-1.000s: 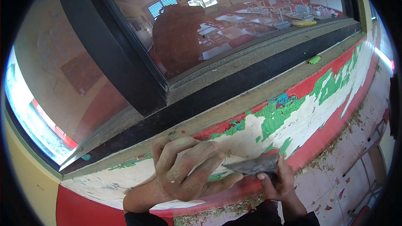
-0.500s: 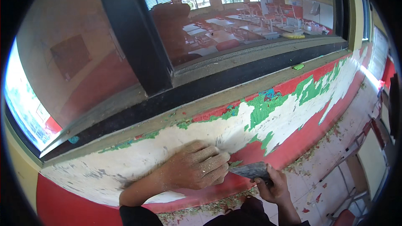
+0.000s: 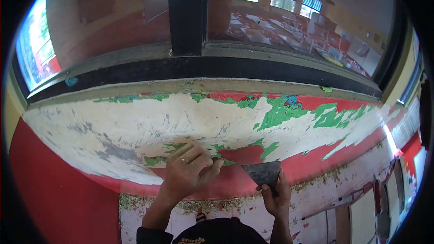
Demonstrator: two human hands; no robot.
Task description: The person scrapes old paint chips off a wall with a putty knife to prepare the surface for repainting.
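My right hand (image 3: 276,194) grips a paint scraper (image 3: 264,171) with a dark, flared blade, its wide edge up by the lower part of the wall. To its left, my left hand (image 3: 190,169) is at the wall with the fingers curled in and the thumb toward the right. Whatever those fingers may hold is hidden. Around them the wall (image 3: 135,126) is scraped to a whitish layer with grey patches. Ragged green paint (image 3: 280,115) and red paint (image 3: 244,154) still cling to it, some right beside my left fingers.
Above the wall runs a dusty sill under a black window frame (image 3: 135,70), with a green flake (image 3: 326,89) on it. Desks and chairs show in the glass. Paint chips (image 3: 212,205) litter the tiled floor along the wall's foot. Furniture (image 3: 361,217) stands at the right.
The view has turned and shifted. My left hand has gone from lying nearly flat on the wall to curled fingers. The scraper has moved away from it and now points up, blade face showing.
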